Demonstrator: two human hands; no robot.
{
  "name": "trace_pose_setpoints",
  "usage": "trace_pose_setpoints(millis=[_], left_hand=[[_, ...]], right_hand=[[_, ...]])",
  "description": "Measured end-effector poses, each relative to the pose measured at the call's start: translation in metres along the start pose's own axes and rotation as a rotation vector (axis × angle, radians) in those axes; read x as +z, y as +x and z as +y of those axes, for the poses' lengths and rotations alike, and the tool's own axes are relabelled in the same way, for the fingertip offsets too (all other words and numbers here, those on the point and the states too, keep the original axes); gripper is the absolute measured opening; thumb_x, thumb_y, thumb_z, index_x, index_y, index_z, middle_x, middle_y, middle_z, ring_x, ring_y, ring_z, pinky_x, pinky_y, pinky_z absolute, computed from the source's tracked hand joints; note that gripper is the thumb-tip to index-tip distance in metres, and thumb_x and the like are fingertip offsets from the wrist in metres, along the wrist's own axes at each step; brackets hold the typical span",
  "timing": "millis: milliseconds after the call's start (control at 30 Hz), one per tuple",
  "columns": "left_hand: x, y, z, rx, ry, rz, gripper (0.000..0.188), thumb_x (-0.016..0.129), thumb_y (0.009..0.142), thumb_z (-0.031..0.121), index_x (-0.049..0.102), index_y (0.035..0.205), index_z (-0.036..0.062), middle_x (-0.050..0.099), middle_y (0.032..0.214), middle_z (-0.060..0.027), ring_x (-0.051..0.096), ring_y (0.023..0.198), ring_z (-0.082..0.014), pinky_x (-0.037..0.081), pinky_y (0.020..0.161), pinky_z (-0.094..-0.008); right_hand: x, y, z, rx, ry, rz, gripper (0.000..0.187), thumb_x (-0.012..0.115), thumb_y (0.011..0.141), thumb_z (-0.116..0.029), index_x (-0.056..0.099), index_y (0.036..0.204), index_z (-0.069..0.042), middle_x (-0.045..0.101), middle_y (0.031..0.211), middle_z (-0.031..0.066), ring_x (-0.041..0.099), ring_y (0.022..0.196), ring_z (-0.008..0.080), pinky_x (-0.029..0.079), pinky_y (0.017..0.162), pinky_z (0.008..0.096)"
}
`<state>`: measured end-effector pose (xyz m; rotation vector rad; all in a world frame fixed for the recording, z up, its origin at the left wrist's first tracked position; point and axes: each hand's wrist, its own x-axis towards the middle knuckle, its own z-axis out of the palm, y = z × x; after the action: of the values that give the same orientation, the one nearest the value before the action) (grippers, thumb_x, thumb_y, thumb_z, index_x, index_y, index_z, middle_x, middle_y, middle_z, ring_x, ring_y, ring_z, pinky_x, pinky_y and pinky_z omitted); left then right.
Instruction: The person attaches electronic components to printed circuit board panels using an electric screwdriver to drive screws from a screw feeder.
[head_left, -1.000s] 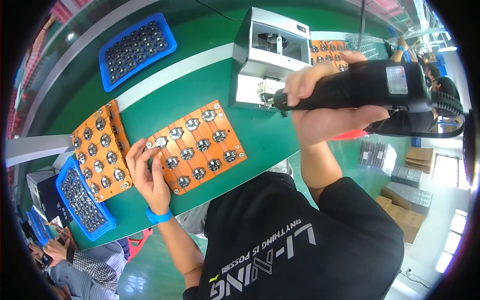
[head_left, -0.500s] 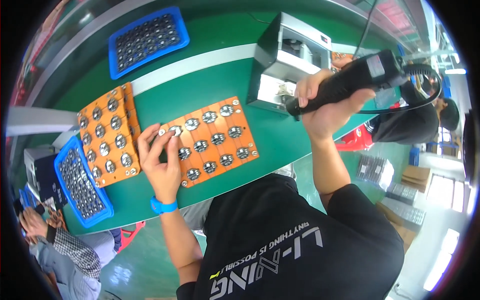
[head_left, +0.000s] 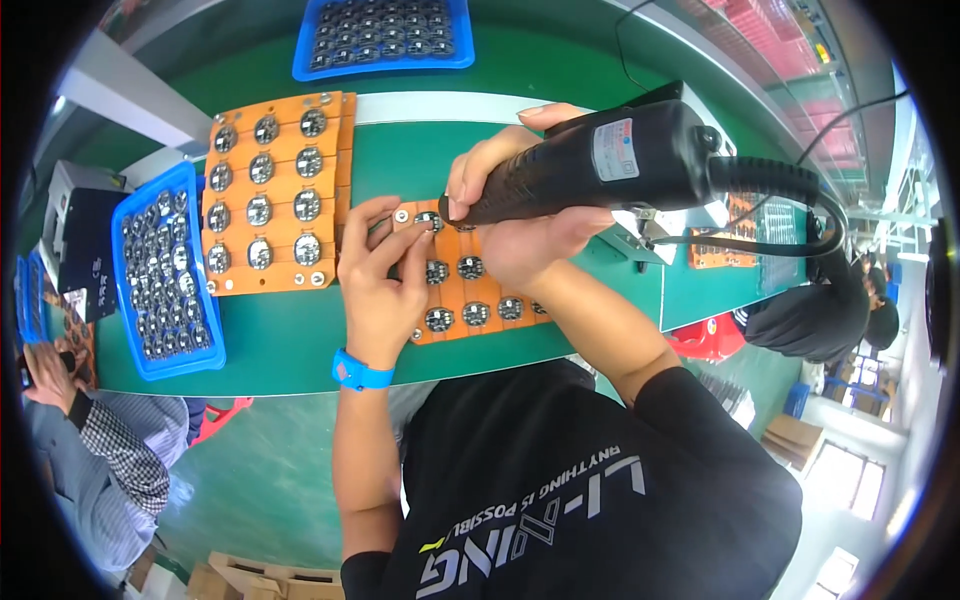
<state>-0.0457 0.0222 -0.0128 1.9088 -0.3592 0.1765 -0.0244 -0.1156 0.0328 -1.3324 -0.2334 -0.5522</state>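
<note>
My right hand (head_left: 510, 215) is wrapped round a black electric screwdriver (head_left: 600, 165) with a cable at its back end. Its tip points down at the upper left of an orange tray (head_left: 455, 290), where the contact point is hidden. Round electronic parts, silvery and black, sit in rows on that tray. With bent fingers, my left hand (head_left: 385, 280) holds the upper-left round part (head_left: 428, 222) at thumb and index finger, close to the screwdriver tip. Both hands and the tool cover part of the tray.
Stacked orange trays (head_left: 280, 190) filled with round parts stand at left, beside a blue bin (head_left: 165, 270) of similar parts. Another blue bin (head_left: 385, 45) lies at the back. A grey machine (head_left: 650, 235) is behind the screwdriver. A co-worker's hand (head_left: 50, 370) shows at far left.
My right hand has brought the screwdriver left and down to the tray beside my left hand. The view has shifted, so the trays and bins appear in other places.
</note>
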Motion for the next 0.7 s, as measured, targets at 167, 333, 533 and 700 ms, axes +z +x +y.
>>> trace_pose_setpoints(millis=[167, 333, 533, 700], left_hand=[[0.0, -0.001, -0.011, -0.012, -0.095, 0.018, 0.014, 0.066, 0.081, -0.007, 0.073, 0.093, -0.0043, 0.056, 0.112, -0.0178, 0.064, 0.097, -0.0285, 0.057, 0.083, -0.0342], [-0.001, 0.001, -0.013, -0.014, -0.084, 0.004, 0.016, 0.066, 0.081, -0.007, 0.072, 0.094, -0.0033, 0.056, 0.114, -0.0171, 0.065, 0.099, -0.0279, 0.056, 0.084, -0.0343], [-0.004, 0.0, -0.01, -0.002, -0.077, -0.012, 0.014, 0.065, 0.082, -0.009, 0.071, 0.095, -0.0052, 0.055, 0.117, -0.0171, 0.066, 0.102, -0.0284, 0.056, 0.084, -0.0339], [0.001, -0.006, -0.02, 0.032, -0.097, 0.041, 0.012, 0.069, 0.081, -0.001, 0.072, 0.093, -0.0014, 0.058, 0.115, -0.0172, 0.065, 0.097, -0.0316, 0.054, 0.082, -0.0367]], right_hand=[[0.008, -0.001, 0.011, 0.035, -0.069, 0.004, 0.091, 0.033, 0.075, -0.09, 0.032, 0.117, -0.009, 0.053, 0.061, 0.0087, 0.05, 0.046, 0.0178, 0.045, 0.045, 0.0308], [0.008, 0.002, 0.019, 0.03, -0.051, -0.04, 0.088, 0.04, 0.077, -0.087, 0.033, 0.116, -0.008, 0.052, 0.06, 0.0078, 0.05, 0.046, 0.0171, 0.044, 0.045, 0.0295], [0.019, 0.012, 0.017, 0.101, 0.05, -0.038, 0.082, 0.059, 0.08, -0.074, 0.038, 0.112, -0.001, 0.053, 0.059, 0.0073, 0.051, 0.048, 0.0148, 0.042, 0.044, 0.0261], [0.018, 0.013, 0.024, 0.126, 0.076, -0.049, 0.078, 0.061, 0.083, -0.068, 0.039, 0.114, 0.0, 0.053, 0.061, 0.0071, 0.051, 0.048, 0.0137, 0.042, 0.044, 0.0248]])
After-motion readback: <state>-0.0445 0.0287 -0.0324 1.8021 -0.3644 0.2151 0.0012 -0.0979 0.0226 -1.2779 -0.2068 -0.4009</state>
